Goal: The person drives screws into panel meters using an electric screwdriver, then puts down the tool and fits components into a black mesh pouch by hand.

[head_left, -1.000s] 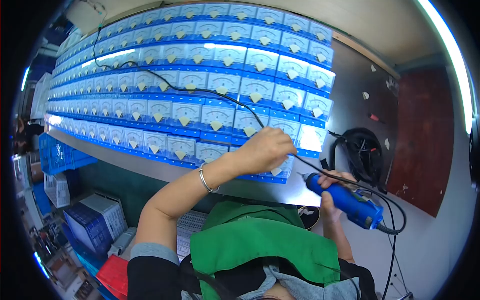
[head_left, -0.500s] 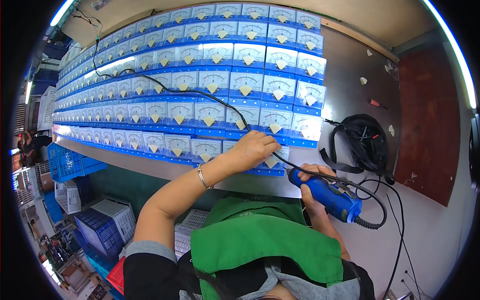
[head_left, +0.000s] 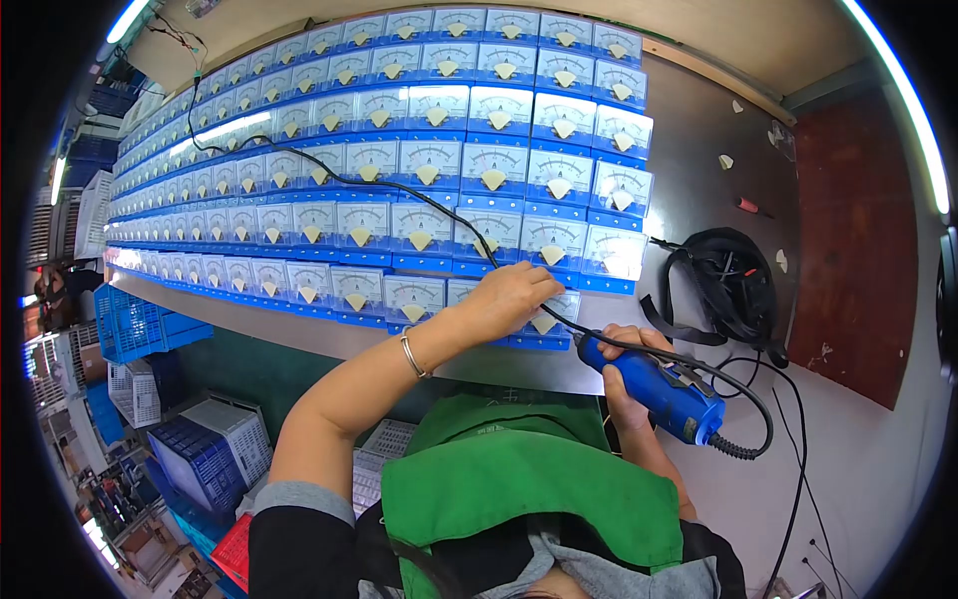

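My left hand (head_left: 511,302) rests at the near right end of the meter rows, its bent fingers closed on an analog panel meter (head_left: 546,323); the fingertips are partly hidden. In my right hand (head_left: 629,374) is a blue electric screwdriver (head_left: 664,391), held tilted with its nose pointing at that meter's right side. Whether the bit touches the meter I cannot tell. A black cable (head_left: 429,202) runs from the upper left across the meters, past my left hand and over the screwdriver to its rear end. Each meter has a clear front and a cream fan-shaped piece.
Several rows of blue-based meters (head_left: 429,160) cover the metal table (head_left: 689,130). To the right lie a black strapped bag (head_left: 733,285), a small red-handled tool (head_left: 748,206) and loose cream pieces (head_left: 725,162). Blue crates (head_left: 140,324) stand at lower left. A person (head_left: 62,295) is far left.
Hardly anything differs. My view has shifted very slightly, and both hands keep their places at the meter and on the screwdriver.
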The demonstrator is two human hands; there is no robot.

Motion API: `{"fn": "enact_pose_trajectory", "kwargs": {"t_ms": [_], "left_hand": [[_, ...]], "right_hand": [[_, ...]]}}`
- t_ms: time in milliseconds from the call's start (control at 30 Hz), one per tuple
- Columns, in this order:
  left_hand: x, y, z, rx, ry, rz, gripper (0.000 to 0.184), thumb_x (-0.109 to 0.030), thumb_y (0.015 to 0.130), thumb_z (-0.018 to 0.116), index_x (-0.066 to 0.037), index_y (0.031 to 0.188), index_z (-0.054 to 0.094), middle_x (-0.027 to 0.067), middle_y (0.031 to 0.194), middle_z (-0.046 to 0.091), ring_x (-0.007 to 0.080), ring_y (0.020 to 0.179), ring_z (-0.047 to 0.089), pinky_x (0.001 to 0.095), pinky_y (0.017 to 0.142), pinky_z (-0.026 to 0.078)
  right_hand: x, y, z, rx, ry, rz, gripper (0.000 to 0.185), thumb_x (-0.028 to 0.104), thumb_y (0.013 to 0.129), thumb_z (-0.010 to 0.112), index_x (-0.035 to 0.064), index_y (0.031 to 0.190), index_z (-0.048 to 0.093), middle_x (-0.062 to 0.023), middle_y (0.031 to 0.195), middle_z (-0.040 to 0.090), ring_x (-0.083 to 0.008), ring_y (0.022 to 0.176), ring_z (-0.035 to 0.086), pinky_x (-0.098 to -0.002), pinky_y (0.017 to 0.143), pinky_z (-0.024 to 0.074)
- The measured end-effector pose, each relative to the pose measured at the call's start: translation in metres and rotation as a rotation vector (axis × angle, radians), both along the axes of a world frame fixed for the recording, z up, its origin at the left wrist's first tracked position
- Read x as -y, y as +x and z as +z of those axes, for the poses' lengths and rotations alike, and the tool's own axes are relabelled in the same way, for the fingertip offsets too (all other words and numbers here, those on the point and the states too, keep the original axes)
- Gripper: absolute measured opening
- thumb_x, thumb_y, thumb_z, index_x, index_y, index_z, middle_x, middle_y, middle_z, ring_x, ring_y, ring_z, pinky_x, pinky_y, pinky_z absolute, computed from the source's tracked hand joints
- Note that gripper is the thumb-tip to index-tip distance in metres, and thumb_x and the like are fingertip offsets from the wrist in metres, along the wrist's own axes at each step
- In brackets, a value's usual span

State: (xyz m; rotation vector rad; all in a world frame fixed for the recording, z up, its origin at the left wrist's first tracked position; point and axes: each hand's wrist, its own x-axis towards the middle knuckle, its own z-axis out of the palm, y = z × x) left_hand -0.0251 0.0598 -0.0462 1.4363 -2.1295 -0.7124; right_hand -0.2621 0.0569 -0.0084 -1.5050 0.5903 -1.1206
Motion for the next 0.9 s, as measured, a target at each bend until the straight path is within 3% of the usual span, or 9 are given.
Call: {"fn": "enact_pose_trajectory", "kwargs": {"t_ms": [167, 367, 400, 467, 600, 633, 700, 800, 900], "left_hand": [[0.001, 0.001, 0.003, -0.009, -0.026, -0.019, 0.035, -0.005, 0.075, 0.069, -0.009, 0.11, 0.064, 0.0071, 0.095, 0.063, 0.0294, 0.086, 0.06, 0.0403, 0.076, 0.051], [0.001, 0.001, 0.002, -0.034, 0.007, -0.006, 0.035, -0.004, 0.075, 0.069, -0.009, 0.109, 0.064, 0.0068, 0.095, 0.063, 0.0298, 0.086, 0.06, 0.0408, 0.076, 0.051], [0.002, 0.002, 0.001, -0.021, 0.024, -0.001, 0.038, -0.003, 0.073, 0.07, -0.01, 0.11, 0.064, 0.0057, 0.097, 0.063, 0.0291, 0.088, 0.06, 0.0403, 0.076, 0.051], [0.002, 0.002, 0.0, 0.002, 0.062, 0.0, 0.043, -0.002, 0.071, 0.074, -0.013, 0.111, 0.064, 0.0034, 0.101, 0.064, 0.0277, 0.091, 0.061, 0.0395, 0.076, 0.052], [0.003, 0.001, 0.003, -0.008, 0.027, -0.018, 0.038, -0.004, 0.072, 0.073, -0.012, 0.108, 0.063, 0.0042, 0.102, 0.063, 0.0284, 0.091, 0.061, 0.0395, 0.075, 0.053], [0.003, 0.001, 0.005, 0.001, 0.036, -0.024, 0.036, -0.004, 0.073, 0.073, -0.011, 0.106, 0.063, 0.0045, 0.102, 0.063, 0.0286, 0.091, 0.061, 0.0394, 0.075, 0.053], [0.006, 0.0, 0.01, 0.028, 0.053, -0.039, 0.032, -0.006, 0.073, 0.072, -0.011, 0.103, 0.063, 0.0049, 0.102, 0.062, 0.0289, 0.091, 0.061, 0.0392, 0.076, 0.053], [0.006, 0.001, 0.015, 0.056, 0.064, -0.056, 0.027, -0.007, 0.074, 0.072, -0.01, 0.098, 0.062, 0.0053, 0.1, 0.061, 0.0288, 0.09, 0.061, 0.0393, 0.075, 0.053], [0.006, 0.001, 0.012, 0.05, 0.057, -0.077, 0.023, -0.008, 0.074, 0.072, -0.01, 0.095, 0.062, 0.0053, 0.1, 0.061, 0.0283, 0.09, 0.061, 0.0399, 0.074, 0.052]], "right_hand": [[0.002, 0.002, 0.003, -0.036, -0.022, 0.001, 0.068, -0.004, 0.079, 0.065, 0.0074, 0.138, 0.032, -0.0111, 0.1, 0.06, -0.0243, 0.096, 0.058, -0.0507, 0.104, 0.04], [0.008, 0.007, 0.012, -0.139, -0.104, 0.083, 0.056, -0.012, 0.071, 0.065, 0.0028, 0.122, 0.047, -0.0111, 0.088, 0.061, -0.0234, 0.079, 0.06, -0.046, 0.084, 0.0485], [0.005, 0.01, 0.002, -0.064, -0.126, 0.067, 0.046, -0.015, 0.066, 0.064, 0.0009, 0.108, 0.054, -0.0114, 0.082, 0.06, -0.0234, 0.073, 0.059, -0.0426, 0.072, 0.0484], [-0.007, 0.023, -0.017, 0.221, -0.146, -0.025, 0.032, -0.01, 0.072, 0.059, 0.0023, 0.1, 0.05, -0.0102, 0.08, 0.055, -0.0218, 0.077, 0.056, -0.0404, 0.081, 0.0476], [0.01, 0.01, 0.001, -0.231, -0.044, -0.038, 0.051, -0.008, 0.076, 0.062, 0.0047, 0.121, 0.041, -0.0118, 0.092, 0.058, -0.0225, 0.085, 0.059, -0.0439, 0.095, 0.0469], [-0.002, 0.01, 0.013, -0.085, 0.219, -0.196, 0.055, -0.006, 0.077, 0.064, 0.0031, 0.126, 0.041, -0.0118, 0.094, 0.059, -0.0215, 0.09, 0.059, -0.0428, 0.096, 0.0469], [-0.001, 0.007, 0.017, -0.052, 0.339, -0.217, 0.06, -0.005, 0.077, 0.067, 0.0025, 0.13, 0.04, -0.0113, 0.096, 0.06, -0.0197, 0.092, 0.059, -0.0402, 0.094, 0.0476], [0.006, 0.004, 0.033, -0.029, 0.256, -0.164, 0.06, -0.008, 0.078, 0.07, 0.0032, 0.131, 0.044, -0.009, 0.096, 0.063, -0.0149, 0.09, 0.061, -0.0311, 0.086, 0.0507], [0.007, -0.008, 0.037, -0.166, 0.387, -0.17, 0.06, -0.007, 0.077, 0.071, 0.0028, 0.13, 0.044, -0.007, 0.091, 0.063, -0.0146, 0.087, 0.062, -0.0306, 0.083, 0.0504]]}}
